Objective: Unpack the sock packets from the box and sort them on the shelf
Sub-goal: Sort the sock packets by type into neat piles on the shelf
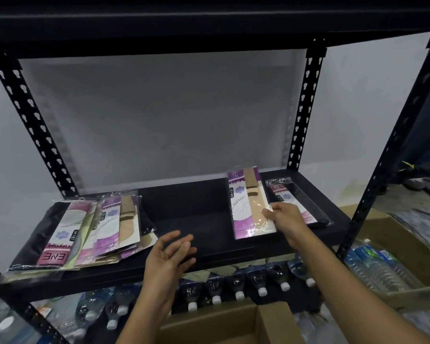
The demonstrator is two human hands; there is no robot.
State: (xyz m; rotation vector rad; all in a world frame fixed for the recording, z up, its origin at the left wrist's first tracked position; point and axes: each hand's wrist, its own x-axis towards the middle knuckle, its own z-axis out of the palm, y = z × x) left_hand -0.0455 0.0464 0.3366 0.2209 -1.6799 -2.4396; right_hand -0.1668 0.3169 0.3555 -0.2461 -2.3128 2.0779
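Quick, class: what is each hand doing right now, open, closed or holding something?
Left hand: open, holding nothing.
Right hand: pinching the wrapper edge of the purple sock packet.

The black metal shelf board [191,219] has a bare strip in its middle, open from the front edge to the back, with free height under the black upper shelf [209,33]. A fanned pile of purple, pink and beige sock packets [85,229] closes the left side. A purple-and-beige sock packet [248,202] and, just beside it, a red-and-black sock packet [296,202] close the right, and perforated black posts [305,108] stand at the corners.
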